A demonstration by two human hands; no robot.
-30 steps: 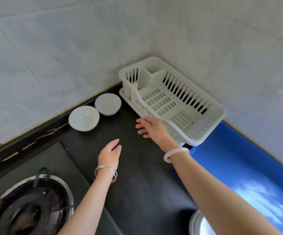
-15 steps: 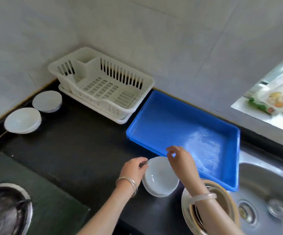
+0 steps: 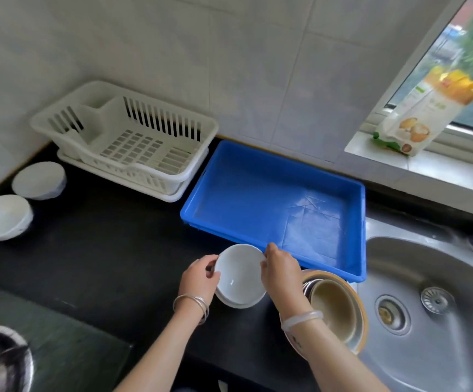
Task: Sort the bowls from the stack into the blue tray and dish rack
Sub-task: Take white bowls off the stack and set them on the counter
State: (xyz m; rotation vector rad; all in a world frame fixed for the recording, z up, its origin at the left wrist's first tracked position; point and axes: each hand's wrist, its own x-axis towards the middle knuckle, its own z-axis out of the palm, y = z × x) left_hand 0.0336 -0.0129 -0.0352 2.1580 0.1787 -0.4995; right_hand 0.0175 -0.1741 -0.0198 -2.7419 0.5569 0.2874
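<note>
A stack of white bowls (image 3: 241, 275) sits on the black counter just in front of the blue tray (image 3: 274, 182). My left hand (image 3: 198, 278) grips the top bowl's left rim and my right hand (image 3: 280, 267) pinches its right rim; the top bowl is tilted slightly above the one under it. The blue tray holds nothing. The white dish rack (image 3: 127, 137) stands to the tray's left against the wall, also with nothing in it. Two white bowls (image 3: 38, 179) (image 3: 1, 216) lie upside down at the far left of the counter.
Nested beige and metal bowls (image 3: 334, 306) sit at the counter's front edge beside my right forearm. A steel sink (image 3: 427, 301) lies to the right. A food bag (image 3: 422, 114) leans on the windowsill. A wok (image 3: 0, 360) on the stove is at the lower left.
My view swung right from the stove corner to the tray and sink. Both hands came off the counter near the rack, reached the white stack, and now lift its top bowl slightly.
</note>
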